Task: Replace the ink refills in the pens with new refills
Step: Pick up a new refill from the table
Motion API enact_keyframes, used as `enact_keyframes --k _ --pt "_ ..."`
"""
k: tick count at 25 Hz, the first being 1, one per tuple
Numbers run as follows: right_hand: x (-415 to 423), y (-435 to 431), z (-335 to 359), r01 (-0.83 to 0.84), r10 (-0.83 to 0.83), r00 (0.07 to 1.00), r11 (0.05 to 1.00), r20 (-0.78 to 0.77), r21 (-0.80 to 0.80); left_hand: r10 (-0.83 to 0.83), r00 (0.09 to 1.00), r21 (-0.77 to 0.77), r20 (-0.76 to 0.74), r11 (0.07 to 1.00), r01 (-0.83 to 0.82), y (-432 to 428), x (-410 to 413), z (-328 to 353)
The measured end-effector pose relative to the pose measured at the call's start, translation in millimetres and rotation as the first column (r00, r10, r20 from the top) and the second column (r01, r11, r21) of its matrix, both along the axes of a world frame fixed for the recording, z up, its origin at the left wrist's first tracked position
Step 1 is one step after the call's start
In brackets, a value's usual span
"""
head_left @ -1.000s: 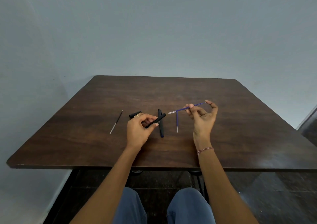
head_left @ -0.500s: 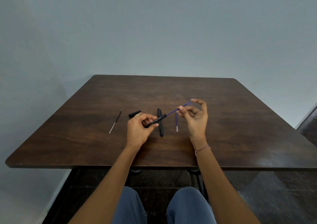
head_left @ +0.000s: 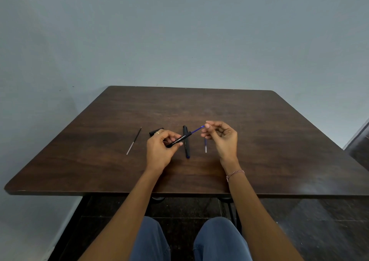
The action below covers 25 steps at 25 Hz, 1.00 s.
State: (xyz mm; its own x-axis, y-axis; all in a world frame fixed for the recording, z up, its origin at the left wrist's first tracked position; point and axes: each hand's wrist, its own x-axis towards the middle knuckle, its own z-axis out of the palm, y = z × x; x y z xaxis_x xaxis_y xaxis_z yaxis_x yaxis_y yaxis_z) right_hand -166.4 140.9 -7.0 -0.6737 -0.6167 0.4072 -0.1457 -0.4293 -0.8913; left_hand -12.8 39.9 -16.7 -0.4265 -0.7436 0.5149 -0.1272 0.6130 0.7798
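A black pen barrel (head_left: 178, 140) is gripped by the left hand (head_left: 159, 150), whose fingers and thumb are curled round its near half; white lettering is seen along its side. The barrel is held clear of the worktop (head_left: 279, 140), tilted up and away towards the right hand (head_left: 223, 138). A blue refill (head_left: 196, 129) is seen projecting from the barrel's far end, partly inserted. Its free end is met by the right index fingertip (head_left: 207, 125), with the thumb lower down and the other right fingers curled in; whether the refill is pinched or only touched cannot be told.

Between the two sets of fingers, and below the held barrel, a second black pen (head_left: 186, 146) is laid on the worktop, pointing away from the person. Just beneath the right fingers a spare refill (head_left: 205, 146) is laid, partly hidden by them. Just beyond the left fingers a black cap (head_left: 156, 131) is seen, partly covered by the knuckles. Well to the left of the left fingers a thin dark refill (head_left: 134, 140) is laid alone at a slant. A ring (head_left: 157, 132) is worn on a left finger and a bracelet (head_left: 235, 173) on the right wrist.
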Motion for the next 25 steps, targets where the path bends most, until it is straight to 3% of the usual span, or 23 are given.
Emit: enact_keyframes --k 14,25 --pt "1.9 -2.2 -4.6 0.096 -0.091 0.989 0.995 -0.119 0.036 0.068 0.998 0.033 -0.003 0.997 -0.067 -1.1 -0.2 -0.2" --pt "-0.7 -1.1 -6.5 0.144 -0.140 0.981 0.989 -0.134 0.017 0.205 0.957 0.237 -0.204 0.959 -0.155 -8.2 2.9 -0.4"
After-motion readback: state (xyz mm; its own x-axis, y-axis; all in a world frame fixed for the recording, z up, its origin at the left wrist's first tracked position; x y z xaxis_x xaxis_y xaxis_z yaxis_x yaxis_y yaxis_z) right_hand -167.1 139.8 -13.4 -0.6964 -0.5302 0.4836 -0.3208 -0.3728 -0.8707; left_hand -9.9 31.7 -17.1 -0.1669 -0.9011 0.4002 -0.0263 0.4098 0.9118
